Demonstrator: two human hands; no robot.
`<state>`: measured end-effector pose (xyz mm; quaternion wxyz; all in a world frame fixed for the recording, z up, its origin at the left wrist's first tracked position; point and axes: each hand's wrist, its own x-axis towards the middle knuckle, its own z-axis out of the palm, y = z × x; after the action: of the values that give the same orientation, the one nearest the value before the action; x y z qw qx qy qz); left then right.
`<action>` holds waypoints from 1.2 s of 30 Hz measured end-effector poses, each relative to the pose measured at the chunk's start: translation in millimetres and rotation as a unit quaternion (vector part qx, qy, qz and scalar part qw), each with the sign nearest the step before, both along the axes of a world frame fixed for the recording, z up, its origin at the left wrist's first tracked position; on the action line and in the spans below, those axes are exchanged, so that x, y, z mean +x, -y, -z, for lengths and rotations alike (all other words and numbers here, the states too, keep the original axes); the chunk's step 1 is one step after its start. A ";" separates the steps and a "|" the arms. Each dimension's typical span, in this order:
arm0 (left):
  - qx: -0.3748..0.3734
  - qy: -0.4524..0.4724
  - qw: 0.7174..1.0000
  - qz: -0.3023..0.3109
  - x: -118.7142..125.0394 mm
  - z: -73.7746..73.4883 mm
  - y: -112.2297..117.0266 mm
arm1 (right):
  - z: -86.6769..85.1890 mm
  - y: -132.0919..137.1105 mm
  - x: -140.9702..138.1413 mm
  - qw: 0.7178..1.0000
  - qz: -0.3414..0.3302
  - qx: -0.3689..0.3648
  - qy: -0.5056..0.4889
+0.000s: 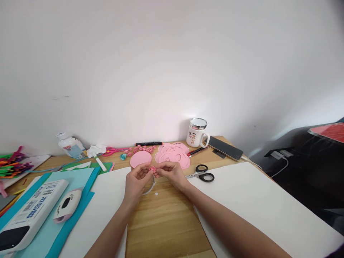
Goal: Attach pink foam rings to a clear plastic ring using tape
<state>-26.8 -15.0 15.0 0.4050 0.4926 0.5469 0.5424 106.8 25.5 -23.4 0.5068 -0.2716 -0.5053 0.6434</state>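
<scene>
A small pink rolled-paper rose [152, 169] is pinched between the fingertips of my left hand [137, 176] and my right hand [172, 173]. Both hands meet above the middle of the wooden table. Behind them lie a pink paper circle [141, 159] and a pile of spiral-cut pink paper [174, 156]. Several finished-looking pink paper rolls [145, 148] and one teal roll [123, 157] sit farther back. Partly hidden by my left hand is a roll of tape [151, 188], with a tiny white square [156, 194] near it. Black-handled scissors [204, 175] rest right of my right hand.
A white mug [196, 134] and a phone [224, 147] on a cable stand at the back right. White sheets [258, 200] flank the bare wood [161, 222]. At left are a paper trimmer [34, 211], a bottle [71, 146], pink scissors [114, 151] and a marker [100, 162].
</scene>
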 end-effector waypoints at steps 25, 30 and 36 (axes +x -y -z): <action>-0.023 -0.049 0.998 0.027 -3.5 2.5 -0.3 | -1.7 1.2 1.2 0.997 0.013 0.056 0.052; -0.016 -0.072 0.997 0.023 -3.7 3.3 -0.7 | -1.4 1.2 2.0 0.997 0.000 0.060 0.056; 0.011 -0.086 0.996 0.009 -0.2 4.3 -0.1 | 0.6 1.5 -0.4 0.997 -0.004 0.053 0.054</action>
<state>-27.0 -14.9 10.7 0.3562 0.5469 0.5690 0.5003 106.4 24.0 -24.1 0.4896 -0.2769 -0.5664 0.6023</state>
